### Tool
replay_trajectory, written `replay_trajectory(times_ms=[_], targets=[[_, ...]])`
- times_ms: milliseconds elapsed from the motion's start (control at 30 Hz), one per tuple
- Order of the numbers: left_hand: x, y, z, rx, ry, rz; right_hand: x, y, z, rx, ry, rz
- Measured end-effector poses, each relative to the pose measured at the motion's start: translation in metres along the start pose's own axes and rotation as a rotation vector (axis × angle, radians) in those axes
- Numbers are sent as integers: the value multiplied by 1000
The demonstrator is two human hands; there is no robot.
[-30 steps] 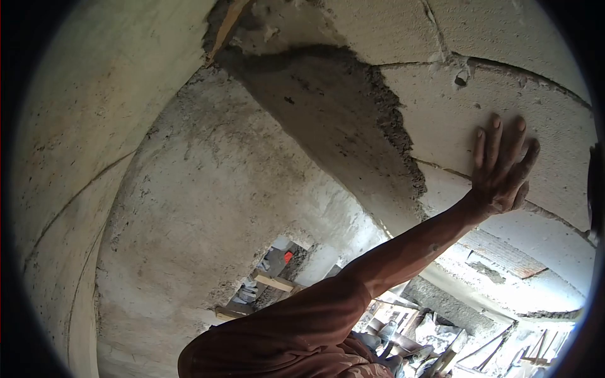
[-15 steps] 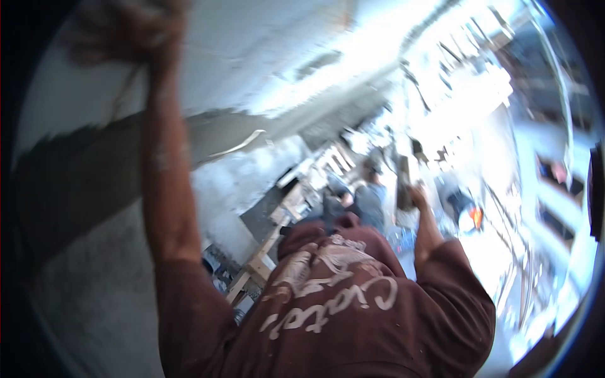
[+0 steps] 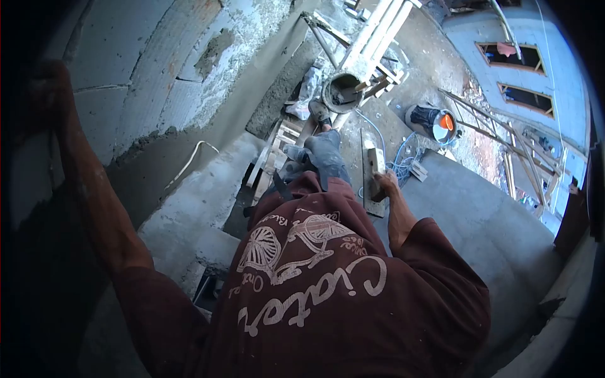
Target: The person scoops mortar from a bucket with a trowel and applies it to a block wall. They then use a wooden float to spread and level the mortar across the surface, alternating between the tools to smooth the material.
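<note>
My left hand (image 3: 50, 88) is raised at the far left against the block wall (image 3: 126, 47); its fingers are lost in the dark edge of the view. Lower down on the right, my right hand (image 3: 386, 184) has its fingers wrapped round a wooden float (image 3: 377, 165). Behind the float lies a long dark board (image 3: 367, 142). A band of wet grey plaster (image 3: 170, 151) runs along the wall, and a pale bent cable (image 3: 189, 162) sticks out of it.
A mortar bucket (image 3: 343, 92) stands near my feet beside a wooden trestle (image 3: 381, 31). To the right are a bucket with an orange item (image 3: 446, 121), blue hose (image 3: 403, 154) and leaning poles (image 3: 498, 135). A wooden pallet (image 3: 277, 148) lies by my legs.
The view has tilted down and grown sharper, showing more floor. My left hand now appears lower and farther left. My right hand still grips the float, farther left in view.
</note>
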State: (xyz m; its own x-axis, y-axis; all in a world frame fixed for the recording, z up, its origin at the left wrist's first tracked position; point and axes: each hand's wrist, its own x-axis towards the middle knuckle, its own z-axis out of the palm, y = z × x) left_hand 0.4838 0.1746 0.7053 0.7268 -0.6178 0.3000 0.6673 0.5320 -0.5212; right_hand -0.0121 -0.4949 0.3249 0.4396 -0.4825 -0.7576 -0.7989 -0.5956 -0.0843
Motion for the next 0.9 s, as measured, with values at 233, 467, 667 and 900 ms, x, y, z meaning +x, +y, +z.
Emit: replay_trajectory(times_ms=[233,467,667,900], targets=[[34,-92,-42,-1123,-728,-715,-62,48,48,144,-2,126],[29,-70,-37,-1235,-657,-799,-88,59,79,212,-28,167],[89,-153,-52,-1229,-1236,-748,-73,59,89,200,-45,151],[52,-101,-35,-1292,-654,-871,-28,36,44,166,-17,63]])
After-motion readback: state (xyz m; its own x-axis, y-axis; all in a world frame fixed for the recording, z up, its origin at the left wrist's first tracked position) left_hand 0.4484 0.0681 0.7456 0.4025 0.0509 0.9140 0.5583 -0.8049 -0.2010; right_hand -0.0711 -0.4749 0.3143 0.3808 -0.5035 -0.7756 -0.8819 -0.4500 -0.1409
